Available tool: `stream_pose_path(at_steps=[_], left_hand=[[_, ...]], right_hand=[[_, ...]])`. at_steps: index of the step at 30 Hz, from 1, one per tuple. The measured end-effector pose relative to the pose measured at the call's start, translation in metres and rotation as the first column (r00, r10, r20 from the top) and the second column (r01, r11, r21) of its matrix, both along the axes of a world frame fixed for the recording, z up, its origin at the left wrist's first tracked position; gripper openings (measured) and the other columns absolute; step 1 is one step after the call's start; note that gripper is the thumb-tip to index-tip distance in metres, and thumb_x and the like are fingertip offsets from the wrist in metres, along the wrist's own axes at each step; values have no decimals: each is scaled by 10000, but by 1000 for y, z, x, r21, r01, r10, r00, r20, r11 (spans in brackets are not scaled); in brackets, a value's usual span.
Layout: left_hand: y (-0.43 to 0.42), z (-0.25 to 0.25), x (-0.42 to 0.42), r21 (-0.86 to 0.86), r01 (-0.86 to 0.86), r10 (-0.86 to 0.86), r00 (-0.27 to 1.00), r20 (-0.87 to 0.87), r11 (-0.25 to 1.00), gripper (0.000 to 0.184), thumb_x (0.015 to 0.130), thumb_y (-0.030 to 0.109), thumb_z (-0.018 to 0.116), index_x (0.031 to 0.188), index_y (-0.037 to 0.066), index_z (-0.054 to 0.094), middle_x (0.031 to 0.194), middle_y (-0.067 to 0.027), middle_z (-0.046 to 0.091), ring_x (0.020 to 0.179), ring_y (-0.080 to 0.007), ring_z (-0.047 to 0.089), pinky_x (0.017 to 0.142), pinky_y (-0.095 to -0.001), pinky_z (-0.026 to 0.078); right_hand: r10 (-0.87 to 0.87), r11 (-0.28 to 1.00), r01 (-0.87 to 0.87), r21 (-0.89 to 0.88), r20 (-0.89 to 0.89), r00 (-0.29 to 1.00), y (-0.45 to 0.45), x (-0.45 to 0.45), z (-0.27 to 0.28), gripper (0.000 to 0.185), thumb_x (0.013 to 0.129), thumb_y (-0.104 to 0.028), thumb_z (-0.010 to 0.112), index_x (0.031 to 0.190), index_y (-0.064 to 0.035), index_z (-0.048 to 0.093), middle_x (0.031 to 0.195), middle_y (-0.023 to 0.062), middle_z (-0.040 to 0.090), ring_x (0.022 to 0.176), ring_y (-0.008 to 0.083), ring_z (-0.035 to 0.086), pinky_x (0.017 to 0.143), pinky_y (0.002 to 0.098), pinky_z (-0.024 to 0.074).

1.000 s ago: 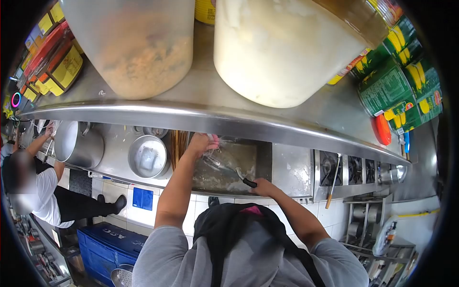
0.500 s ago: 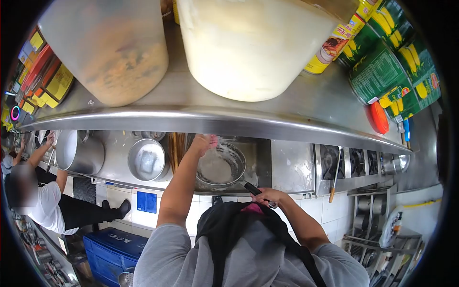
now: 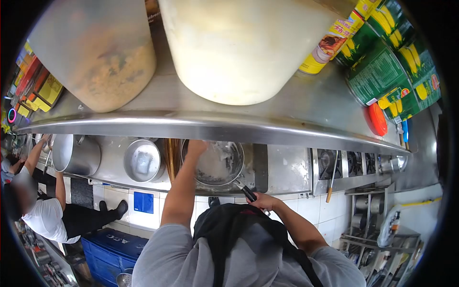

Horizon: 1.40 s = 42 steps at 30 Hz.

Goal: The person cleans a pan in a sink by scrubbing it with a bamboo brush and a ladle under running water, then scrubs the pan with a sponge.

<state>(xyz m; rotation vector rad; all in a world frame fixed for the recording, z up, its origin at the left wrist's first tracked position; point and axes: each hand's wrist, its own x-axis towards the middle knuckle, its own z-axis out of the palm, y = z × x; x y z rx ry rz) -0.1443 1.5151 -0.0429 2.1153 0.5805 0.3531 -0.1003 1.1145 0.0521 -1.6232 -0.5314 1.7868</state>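
Observation:
A frying pan (image 3: 217, 178) sits over a dark, wet recess in the steel counter, its inside smeared with something whitish and watery. My right hand (image 3: 263, 201) is closed around its black handle (image 3: 248, 193), near my body. At the far left side of the pan, my left hand (image 3: 196, 147) reaches over the rim. The shelf edge partly covers that hand, and its fingers do not show clearly. Long thin brown sticks (image 3: 173, 158) stand just left of my left forearm.
Above, a steel shelf (image 3: 215, 125) carries two large tubs and several cans. A round pot (image 3: 142, 167) and a taller pot (image 3: 86, 155) stand left. Gas burners (image 3: 330, 164) are right. Another person (image 3: 45, 215) works at far left, near a blue crate (image 3: 112, 256).
The view has shifted slightly, so shelf and pots appear farther left. My left hand has moved back toward the pan's left rim, more under the shelf edge. My right hand keeps the handle.

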Motion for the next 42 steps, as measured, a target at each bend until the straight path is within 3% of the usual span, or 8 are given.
stream_pose_path(at_steps=[8,10,18,23,26,28,31,42], left_hand=[[-161,-30,16,-18,463,-417,815,401,886,610,876,204,593,1460,85,464,1524,-278,343,1351,-488,392,1135,-525,353],[-122,14,-26,241,722,-694,691,-203,649,634,912,219,547,1522,124,401,1559,-261,317,1399,-459,366,1166,-507,337],[-146,-57,72,74,-38,36,999,27,997,436,983,371,499,1261,71,648,1295,-249,620,1252,-388,553,1059,-452,429],[-153,43,-21,-385,526,-524,843,119,759,540,1027,468,426,1242,16,626,1333,-223,608,1252,-396,558,1036,-472,432],[-112,-5,-49,-206,649,-664,613,-429,732,476,1036,389,461,1285,-1,572,1374,-179,578,1247,-332,571,1011,-450,458],[-117,-29,-52,-956,-28,21,1000,-23,293,381,1028,302,506,1282,22,559,1362,-134,570,1229,-275,579,1012,-449,470],[-122,19,-33,-925,224,664,747,-40,-308,268,1000,221,557,1212,61,593,1320,-119,592,1223,-264,574,984,-451,490],[-101,-29,-44,-838,423,917,341,-205,-345,314,935,246,704,1185,64,650,1160,-60,709,1098,-228,657,992,-383,503]], right_hand=[[-12,1000,19,-16,370,929,11,9,29,214,832,-151,724,869,-55,536,599,31,561,461,126,542,440,310,422],[-61,997,71,-15,340,938,4,14,62,208,839,-134,718,871,-49,531,566,26,537,438,127,530,428,305,418],[-27,998,44,-38,356,934,10,12,55,209,851,-108,685,942,-28,514,548,22,508,406,121,508,398,299,412],[36,995,8,-97,439,898,2,44,69,212,817,-108,653,982,-36,542,591,72,567,471,196,582,485,361,487],[279,954,-215,-208,880,385,-4,48,58,306,794,-115,611,1099,-91,596,860,223,692,847,380,699,740,526,529],[351,929,-224,-294,892,286,34,34,83,328,801,-119,611,1128,-99,595,865,232,693,878,369,704,744,520,537],[464,869,-268,-416,873,148,88,20,92,440,816,-109,604,1255,-120,582,927,234,693,940,362,702,769,508,555],[117,904,-424,56,921,371,167,5,124,512,910,-204,595,1400,-73,529,1108,256,642,999,450,654,924,513,510]])
